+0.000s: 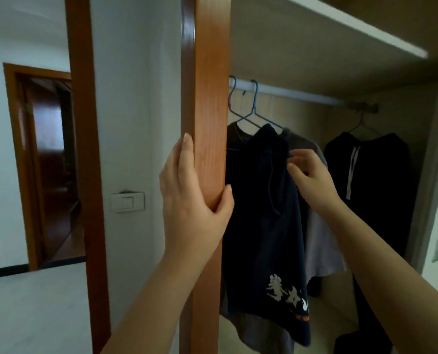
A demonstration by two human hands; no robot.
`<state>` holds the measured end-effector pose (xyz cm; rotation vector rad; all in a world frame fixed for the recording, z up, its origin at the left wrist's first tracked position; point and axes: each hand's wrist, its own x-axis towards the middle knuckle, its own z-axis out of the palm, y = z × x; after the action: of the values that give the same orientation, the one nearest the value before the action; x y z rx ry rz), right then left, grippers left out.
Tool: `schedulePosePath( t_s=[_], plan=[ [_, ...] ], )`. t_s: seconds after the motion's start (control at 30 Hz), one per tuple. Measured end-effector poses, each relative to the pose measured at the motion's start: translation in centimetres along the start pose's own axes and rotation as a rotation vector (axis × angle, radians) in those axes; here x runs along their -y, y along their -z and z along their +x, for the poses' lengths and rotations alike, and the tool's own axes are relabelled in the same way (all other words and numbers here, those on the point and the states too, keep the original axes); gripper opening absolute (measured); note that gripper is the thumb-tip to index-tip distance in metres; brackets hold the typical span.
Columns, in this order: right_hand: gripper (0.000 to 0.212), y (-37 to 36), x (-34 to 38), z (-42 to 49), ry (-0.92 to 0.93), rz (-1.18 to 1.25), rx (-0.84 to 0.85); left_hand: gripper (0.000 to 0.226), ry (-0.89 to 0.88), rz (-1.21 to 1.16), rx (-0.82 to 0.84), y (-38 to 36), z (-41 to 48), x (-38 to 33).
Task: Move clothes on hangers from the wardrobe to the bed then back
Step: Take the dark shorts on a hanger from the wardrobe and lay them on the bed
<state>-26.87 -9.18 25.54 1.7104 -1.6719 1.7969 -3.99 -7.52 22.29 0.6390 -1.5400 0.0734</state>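
At wardrobe, w/ left hand (pixel 194 198) gripping door edge (pixel 207 123), right hand (pixel 312 177) loose-fingered on navy shorts (pixel 266 226), we should lift its hanger (pixel 255 108) hook clear of rod (pixel 302 94).

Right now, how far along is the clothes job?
Wardrobe open: left hand grips the door edge. In hand: right hand reaches the navy garment, still hung on the rail. Left: which leg this is can't be told; no bed in view.

Two hands shown: left hand (pixel 192 198), right hand (pixel 312 177). Three hangers counted on one rail (pixel 302 94). Garments seen: one navy printed garment (pixel 266 226), grey ones behind (number unclear), one black drawstring garment (pixel 381 169). One wall switch (pixel 127 202).
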Motion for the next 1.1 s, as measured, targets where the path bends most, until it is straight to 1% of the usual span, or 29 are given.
schedulePosePath(
  t_s=[0.13,0.2,0.27,0.33,0.4,0.47,0.53,0.6,0.63,0.7,0.77,1.0,1.1],
  plan=[
    [0.039,-1.4,0.8,4.6,0.062,-0.136,-0.041,0.078,-0.011,0.005,-0.013,-0.4,-0.1,0.3],
    [0.044,-2.0,1.2,6.5,0.08,-0.262,-0.063,0.079,-0.021,0.007,-0.02,-0.5,-0.2,0.3],
    [0.047,-2.6,1.4,8.2,0.046,-0.415,-0.039,0.079,-0.028,0.014,-0.028,-0.5,-0.2,0.4],
    [0.048,-3.2,1.3,9.6,-0.04,-0.525,0.038,0.079,-0.032,0.019,-0.034,-0.6,-0.2,0.5],
    [0.045,-3.8,1.2,10.6,-0.095,-0.58,0.086,0.08,-0.029,0.013,-0.028,-0.6,-0.2,0.6],
    [0.039,-4.4,1.1,11.4,-0.111,-0.586,0.108,0.08,-0.024,0.017,-0.025,-0.6,-0.2,0.7],
    [0.041,-5.0,1.2,11.8,-0.146,-0.523,0.187,0.08,-0.017,0.02,-0.033,-0.6,-0.2,0.6],
    [0.044,-5.9,1.4,11.8,-0.218,-0.33,0.258,0.081,-0.01,0.003,-0.034,-0.6,-0.1,0.5],
    [0.043,-6.3,1.5,11.8,-0.25,-0.204,0.265,0.081,-0.008,-0.002,-0.032,-0.6,-0.1,0.5],
    [0.038,-6.9,1.9,11.6,-0.289,-0.008,0.216,0.081,-0.003,-0.003,-0.026,-0.6,-0.1,0.5],
    [0.033,-7.1,2.3,11.8,-0.314,0.104,0.156,0.081,-0.003,-0.002,-0.022,-0.6,-0.1,0.5],
    [0.029,-6.8,2.8,11.4,-0.285,0.239,0.045,0.08,-0.024,0.018,-0.033,-0.5,-0.3,0.4],
    [0.031,-5.9,2.9,10.3,-0.255,0.262,-0.015,0.079,-0.036,0.043,-0.042,-0.6,-0.3,0.5]
  ],
)
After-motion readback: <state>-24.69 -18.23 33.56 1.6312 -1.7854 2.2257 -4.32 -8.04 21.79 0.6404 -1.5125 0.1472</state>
